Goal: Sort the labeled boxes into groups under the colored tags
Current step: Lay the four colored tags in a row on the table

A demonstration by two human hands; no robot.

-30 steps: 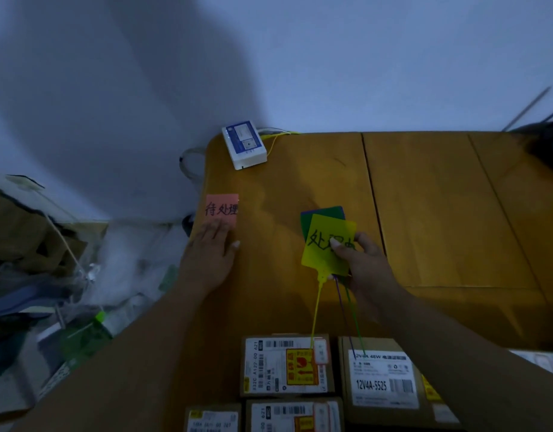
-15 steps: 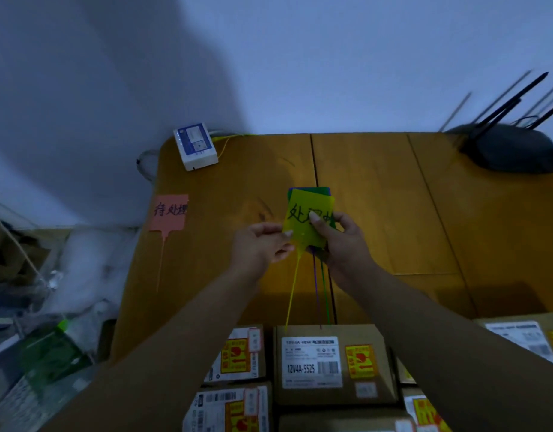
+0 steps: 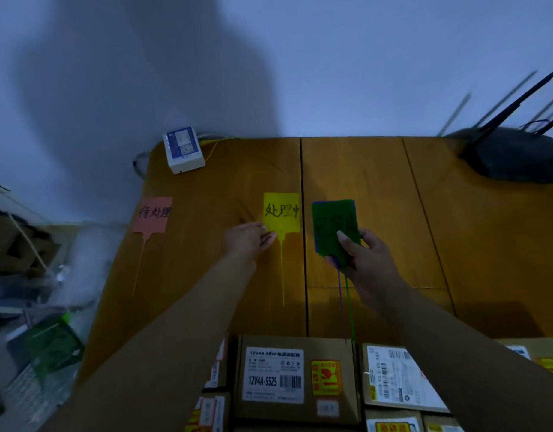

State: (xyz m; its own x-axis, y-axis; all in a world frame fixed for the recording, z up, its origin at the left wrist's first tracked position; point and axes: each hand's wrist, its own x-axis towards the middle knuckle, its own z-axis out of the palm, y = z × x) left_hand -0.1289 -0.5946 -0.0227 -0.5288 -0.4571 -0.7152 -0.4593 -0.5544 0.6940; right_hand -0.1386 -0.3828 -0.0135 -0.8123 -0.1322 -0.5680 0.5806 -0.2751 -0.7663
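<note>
A pink tag with black writing lies flat near the table's left edge. A yellow tag lies flat mid-table; my left hand rests on its lower left corner with fingertips touching it. My right hand holds a green tag with a blue tag's edge showing behind it, their thin tails hanging down. Cardboard boxes with white labels and red-yellow stickers sit along the near edge, among them one marked 12V4A-5525 and another to its right.
The wooden table has a small white and blue device at its back left corner and a black router with antennas at back right. Clutter of bags and cartons lies on the floor to the left.
My left hand took the yellow tag from the stack and laid it flat on the table. My right hand keeps the green and blue tags, shifted slightly right.
</note>
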